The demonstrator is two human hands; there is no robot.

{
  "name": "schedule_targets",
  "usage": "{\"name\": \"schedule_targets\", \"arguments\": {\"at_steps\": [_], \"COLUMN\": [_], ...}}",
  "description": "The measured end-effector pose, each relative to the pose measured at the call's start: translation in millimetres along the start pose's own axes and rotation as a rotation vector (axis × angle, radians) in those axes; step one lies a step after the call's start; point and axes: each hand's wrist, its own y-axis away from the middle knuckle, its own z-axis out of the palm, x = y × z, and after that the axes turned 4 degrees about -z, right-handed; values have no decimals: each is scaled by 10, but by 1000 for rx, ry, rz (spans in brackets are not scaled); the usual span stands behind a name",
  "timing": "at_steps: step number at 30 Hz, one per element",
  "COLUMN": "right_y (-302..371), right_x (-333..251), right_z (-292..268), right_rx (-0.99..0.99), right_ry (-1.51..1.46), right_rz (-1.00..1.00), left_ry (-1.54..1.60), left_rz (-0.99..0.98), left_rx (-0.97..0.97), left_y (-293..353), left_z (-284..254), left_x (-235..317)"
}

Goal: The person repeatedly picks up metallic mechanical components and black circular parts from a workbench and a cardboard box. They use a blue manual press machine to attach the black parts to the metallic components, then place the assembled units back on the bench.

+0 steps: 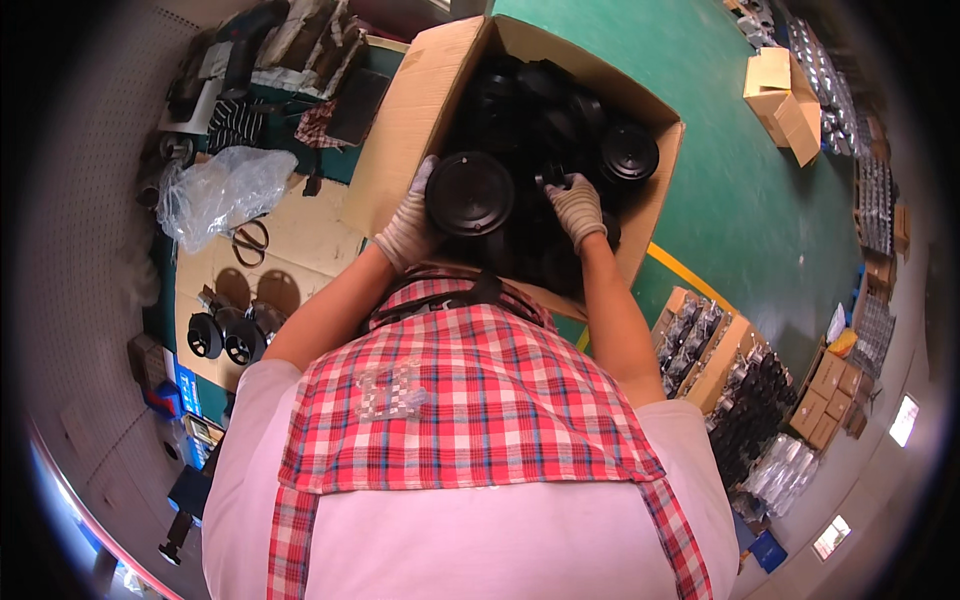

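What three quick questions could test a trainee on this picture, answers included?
1. Which hand holds the large black disc?
2. True or false: the person works bare-handed.
3. The floor beyond the box is: A, red; B, green; C, white.

Key:
1. The left hand.
2. False; gloves are worn.
3. B.
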Motion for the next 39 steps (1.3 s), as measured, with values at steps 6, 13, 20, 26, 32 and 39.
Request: {"name": "schedule_targets", "arguments": {"at_steps": [6, 13, 20, 26, 32, 39], "right_y": [823, 1165, 1051, -452, -575, 1049], "right_x": [-844, -1058, -973, 149, 206, -1335], "right_z": [-682, -683, -889, -805, -900, -1101], "right_rx": [411, 353, 377, 568, 475, -1], "right_ry": [-261, 217, 162, 169, -256, -542], "right_rz": [-832, -1348, -1129, 107, -154, -653], "left_ry": [-32, -59, -136, 81, 5, -61], "left_rz": [102, 120, 162, 69, 129, 166], "left_rx": [92, 57, -31, -199, 12, 31], "left_y": [-36, -30, 6, -52, -59, -22], "left_z": [-37, 135, 75, -239, -89, 141], "left_x": [32, 42, 72, 148, 139, 95]}}
